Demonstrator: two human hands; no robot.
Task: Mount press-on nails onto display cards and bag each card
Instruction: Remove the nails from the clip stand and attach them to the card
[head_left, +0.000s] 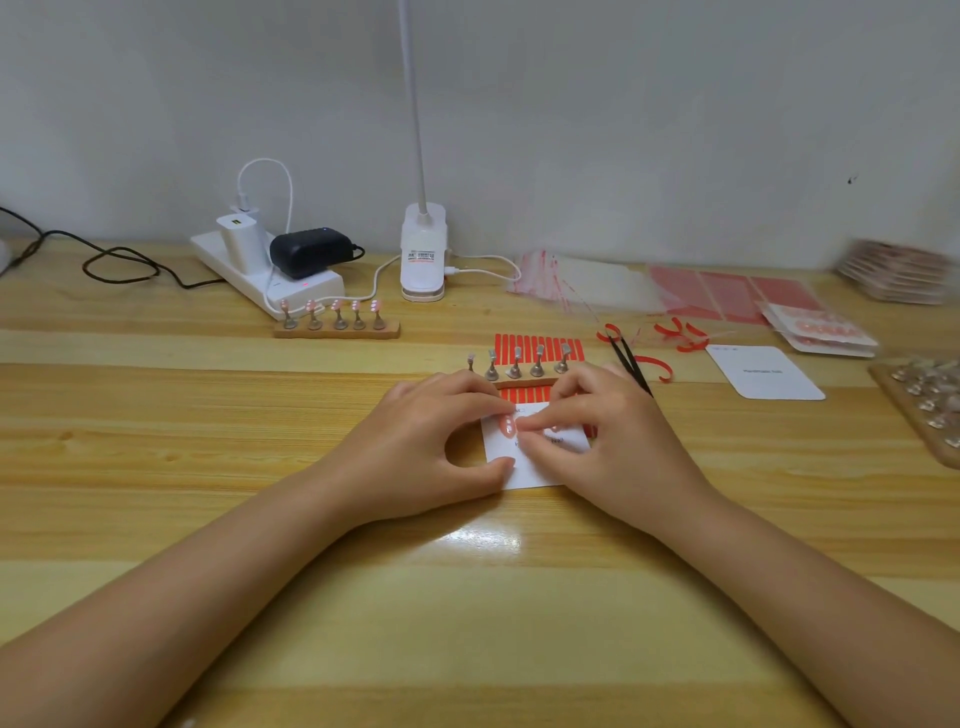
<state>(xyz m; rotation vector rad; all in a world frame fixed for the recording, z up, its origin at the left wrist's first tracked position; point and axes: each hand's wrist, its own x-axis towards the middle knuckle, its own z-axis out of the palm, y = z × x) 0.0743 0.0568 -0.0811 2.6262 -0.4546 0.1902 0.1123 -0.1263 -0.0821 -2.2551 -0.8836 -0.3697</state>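
White card stock, the display card (535, 467), lies flat on the wooden table (208, 415) just in front of the nail stand (519, 371). Her left hand (431, 441) pinches its left edge, thumb below and fingers curled over the top. Her right hand (613, 441) presses bent fingertips on a pink nail (506, 425), possibly gripping it. Best to hold the card steady and push straight down so each nail seats level.

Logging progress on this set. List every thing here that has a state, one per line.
display card: flat on table, one nail visible on it
left hand: holds card edge
right hand: presses nail onto card
near nail stand: pegs bare
far nail stand: five nails mounted
power strip: red light on
tweezers: lying unused
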